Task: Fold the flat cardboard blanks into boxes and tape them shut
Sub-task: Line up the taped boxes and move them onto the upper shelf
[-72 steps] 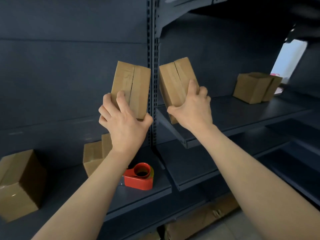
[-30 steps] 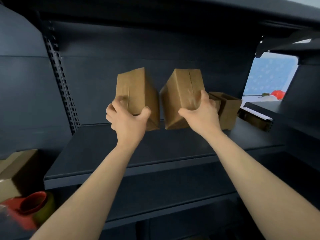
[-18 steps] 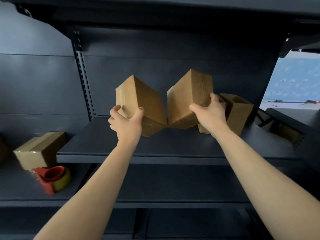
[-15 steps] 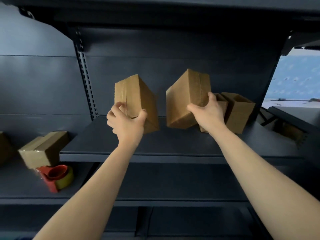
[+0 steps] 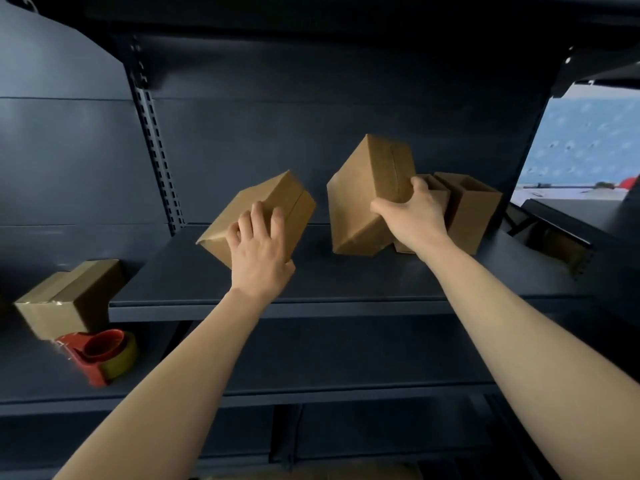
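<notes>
On the upper shelf (image 5: 346,282) in front of me, both boxes hang low over the surface. My left hand (image 5: 259,251) grips the left box (image 5: 273,199) from its near end, with the fingers spread over the upper face and the thumb tucked under the near edge. That box is tilted. Its long axis runs from low on my left to high on my right, and its low corner is close over the shelf; I cannot tell whether it touches.

My right hand (image 5: 412,216) holds the right box (image 5: 363,188) by its right side, thumb on the near face and fingers wrapped round the far one. This box stands more upright and leans left, with its bottom edge at the shelf surface or just above it.

Just behind my right hand stand two open boxes (image 5: 474,209), very near my knuckles. So the right box has to settle to their left, in the bare stretch between them and the left box. I judge the next move is to level each box and set it flat, with the left one bringing its raised end down. Both arms are stretched forward and up.

On the lower shelf (image 5: 41,386) to my left sit a taped box (image 5: 65,296) and, just beside it, the red tape dispenser (image 5: 100,351).
</notes>
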### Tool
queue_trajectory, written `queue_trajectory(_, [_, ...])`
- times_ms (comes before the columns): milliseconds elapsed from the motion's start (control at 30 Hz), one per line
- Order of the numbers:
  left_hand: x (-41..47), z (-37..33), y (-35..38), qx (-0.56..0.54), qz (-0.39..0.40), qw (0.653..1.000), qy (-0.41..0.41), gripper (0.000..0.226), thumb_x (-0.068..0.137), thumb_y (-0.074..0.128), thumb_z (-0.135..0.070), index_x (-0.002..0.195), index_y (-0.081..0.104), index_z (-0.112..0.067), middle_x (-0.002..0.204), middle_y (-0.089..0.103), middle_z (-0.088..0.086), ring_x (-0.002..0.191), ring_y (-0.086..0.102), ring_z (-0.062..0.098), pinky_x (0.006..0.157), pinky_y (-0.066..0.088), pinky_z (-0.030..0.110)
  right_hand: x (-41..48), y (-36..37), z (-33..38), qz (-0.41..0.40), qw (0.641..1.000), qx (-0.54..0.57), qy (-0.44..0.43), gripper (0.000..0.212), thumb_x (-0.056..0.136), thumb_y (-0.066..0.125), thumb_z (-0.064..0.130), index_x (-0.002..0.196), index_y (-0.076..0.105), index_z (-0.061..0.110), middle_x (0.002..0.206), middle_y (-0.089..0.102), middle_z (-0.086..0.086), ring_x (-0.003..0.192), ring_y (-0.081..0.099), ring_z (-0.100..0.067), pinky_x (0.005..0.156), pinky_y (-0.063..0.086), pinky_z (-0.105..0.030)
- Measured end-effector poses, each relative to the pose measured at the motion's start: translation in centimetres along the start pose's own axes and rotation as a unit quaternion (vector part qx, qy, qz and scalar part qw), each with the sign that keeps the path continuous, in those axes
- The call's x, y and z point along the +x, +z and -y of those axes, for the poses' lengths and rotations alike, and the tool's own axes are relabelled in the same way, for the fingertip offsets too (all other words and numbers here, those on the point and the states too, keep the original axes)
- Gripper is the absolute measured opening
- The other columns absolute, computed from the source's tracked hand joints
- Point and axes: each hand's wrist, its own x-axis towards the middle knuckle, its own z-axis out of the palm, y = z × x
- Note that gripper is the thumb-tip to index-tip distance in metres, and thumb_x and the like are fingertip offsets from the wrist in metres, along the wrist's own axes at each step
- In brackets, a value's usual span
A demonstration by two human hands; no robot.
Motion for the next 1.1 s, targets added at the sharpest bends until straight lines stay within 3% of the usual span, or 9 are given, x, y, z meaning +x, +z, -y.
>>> queue_trajectory(100, [-0.1, -0.1, 0.7, 0.022, 0.048, 0.998, 0.013, 0.099, 0.045, 0.088, -0.032, 0.126, 0.037, -0.006, 0.126, 0.048, 0.024, 0.104, 0.05, 0.041, 0.086, 0.043, 0.05, 0.3, 0.1, -0.2, 0.004, 1.0, 0.019, 0.021, 0.088, 0.079, 0.065, 0.044, 0.151, 0.019, 0.021, 0.146, 0.036, -0.004, 0.128, 0.043, -0.026, 0.092, 0.041, -0.036])
queue_trajectory(233, [-0.3, -0.4, 1.6, 0.049, 0.084, 0.994, 0.05, 0.095, 0.072, 0.074, -0.038, 0.144, 0.018, -0.01, 0.145, 0.028, 0.017, 0.127, 0.033, 0.035, 0.105, 0.028, 0.044, 0.8, 0.1, -0.8, 0.01, 0.997, 0.06, 0.056, 0.078, 0.077, 0.066, 0.043, 0.144, 0.032, 0.022, 0.131, 0.048, 0.001, 0.118, 0.049, -0.023, 0.085, 0.042, -0.034])
queue_trajectory(333, [-0.4, -0.5, 2.4, 0.059, 0.087, 0.991, 0.079, 0.097, 0.076, 0.071, -0.04, 0.147, 0.01, -0.011, 0.148, 0.023, 0.015, 0.133, 0.026, 0.033, 0.111, 0.021, 0.042, 1.2, 0.0, -1.4, 0.011, 0.994, 0.08, 0.074, 0.069, 0.076, 0.066, 0.043, 0.136, 0.041, 0.023, 0.126, 0.052, 0.001, 0.112, 0.051, -0.022, 0.083, 0.043, -0.034])
queue_trajectory(467, [-0.6, -0.3, 3.0, 0.037, 0.1, 0.989, 0.104, 0.102, 0.078, 0.072, -0.043, 0.15, 0.005, -0.013, 0.151, 0.018, 0.013, 0.138, 0.019, 0.033, 0.115, 0.014, 0.042, 1.8, 0.4, -1.9, 0.018, 0.993, 0.077, 0.086, 0.076, 0.077, 0.066, 0.043, 0.143, 0.035, 0.023, 0.134, 0.048, -0.001, 0.119, 0.048, -0.025, 0.094, 0.044, -0.039])
queue_trajectory(533, [-0.7, -0.1, 3.0, -0.03, 0.107, 0.989, 0.095, 0.104, 0.077, 0.072, -0.046, 0.15, 0.006, -0.015, 0.152, 0.018, 0.011, 0.14, 0.017, 0.031, 0.116, 0.012, 0.039, 2.0, 0.7, -2.1, 0.022, 0.992, 0.082, 0.096, 0.081, 0.077, 0.066, 0.043, 0.146, 0.029, 0.023, 0.139, 0.045, -0.002, 0.123, 0.047, -0.027, 0.098, 0.044, -0.044])
queue_trajectory(667, [-1.0, 1.2, 2.8, -0.22, 0.055, 0.974, -0.002, 0.083, 0.084, 0.064, -0.049, 0.147, 0.024, -0.012, 0.149, 0.029, 0.009, 0.138, 0.022, 0.027, 0.114, 0.016, 0.039, 2.3, 1.6, -2.2, 0.029, 0.99, 0.085, 0.111, 0.087, 0.076, 0.067, 0.044, 0.149, 0.025, 0.022, 0.144, 0.04, -0.004, 0.126, 0.044, -0.028, 0.101, 0.043, -0.049])
queue_trajectory(800, [-0.5, 3.3, 3.3, -0.255, 0.052, 0.951, -0.169, 0.088, 0.083, 0.059, -0.057, 0.148, 0.022, -0.01, 0.154, 0.018, 0.012, 0.142, 0.013, 0.03, 0.115, 0.01, 0.043, 2.7, 2.9, -2.5, 0.044, 0.988, 0.092, 0.112, 0.085, 0.078, 0.066, 0.043, 0.149, 0.026, 0.02, 0.142, 0.041, -0.003, 0.124, 0.045, -0.027, 0.101, 0.044, -0.047])
queue_trajectory(1000, [0.4, 5.9, 4.3, -0.429, 0.112, 0.841, -0.31, 0.114, 0.076, 0.064, -0.064, 0.151, -0.001, -0.009, 0.16, 0.001, 0.006, 0.147, 0.003, 0.023, 0.119, 0.011, 0.046, 2.9, 3.7, -2.6, 0.062, 0.985, 0.113, 0.116, 0.074, 0.075, 0.066, 0.046, 0.14, 0.038, 0.022, 0.133, 0.048, -0.002, 0.116, 0.049, -0.026, 0.097, 0.046, -0.045])
queue_trajectory(1100, [1.1, 6.8, 4.6, -0.497, 0.111, 0.787, -0.349, 0.113, 0.075, 0.067, -0.06, 0.151, 0.0, -0.012, 0.158, 0.015, 0.006, 0.145, 0.016, 0.025, 0.117, 0.019, 0.045, 3.1, 3.7, -2.7, 0.069, 0.981, 0.128, 0.128, 0.07, 0.074, 0.066, 0.047, 0.136, 0.042, 0.023, 0.128, 0.051, -0.002, 0.113, 0.051, -0.026, 0.095, 0.048, -0.045])
